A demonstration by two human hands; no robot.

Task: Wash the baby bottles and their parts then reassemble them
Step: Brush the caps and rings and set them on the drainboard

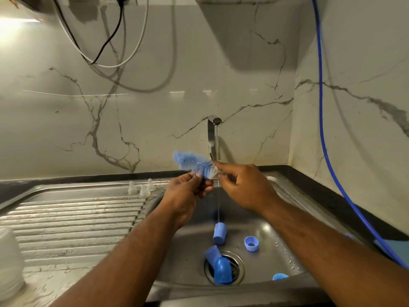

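Left grip (188, 192) holds the blue bottle brush (191, 163), right grip (242, 187) pinches its end over the sink (269, 255)

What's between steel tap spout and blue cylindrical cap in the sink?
Head view: a thin water stream from steel tap spout to blue cylindrical cap, passing the blue bristle bottle brush held by left hand and right hand.

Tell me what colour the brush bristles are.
The brush has blue bristles, turning white at one end; head view.
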